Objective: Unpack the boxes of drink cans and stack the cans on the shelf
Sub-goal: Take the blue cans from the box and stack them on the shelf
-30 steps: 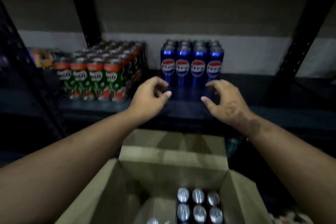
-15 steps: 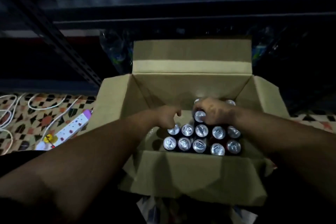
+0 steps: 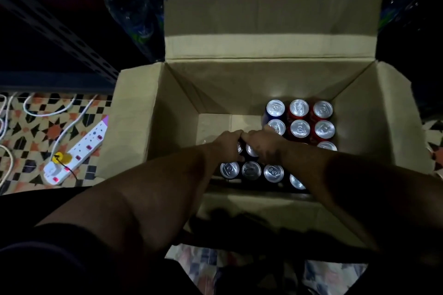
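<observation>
An open cardboard box [image 3: 153,127] stands on the floor below me, flaps folded out. Several upright drink cans with silver tops fill its right and near part: red cans [image 3: 299,128] at the far right, a blue can [image 3: 275,108] beside them, dark cans [image 3: 251,170] in the near row. My left hand [image 3: 227,145] and my right hand [image 3: 266,145] are down inside the box, fingertips meeting, curled over cans in the middle row [image 3: 251,150]. The grip itself is hidden under the fingers. The box's left part shows bare bottom.
A white power strip [image 3: 79,151] with a yellow plug and white cables [image 3: 48,112] lie on the patterned tile floor at left. A dark perforated shelf upright [image 3: 62,33] slants across the upper left. Wrapped plastic bottles [image 3: 134,14] sit behind the box under the shelf.
A second ago both hands were open at the shelf by the blue cans. My view dropped to the box, and both hands went down onto the cans, now nearer its middle row.
</observation>
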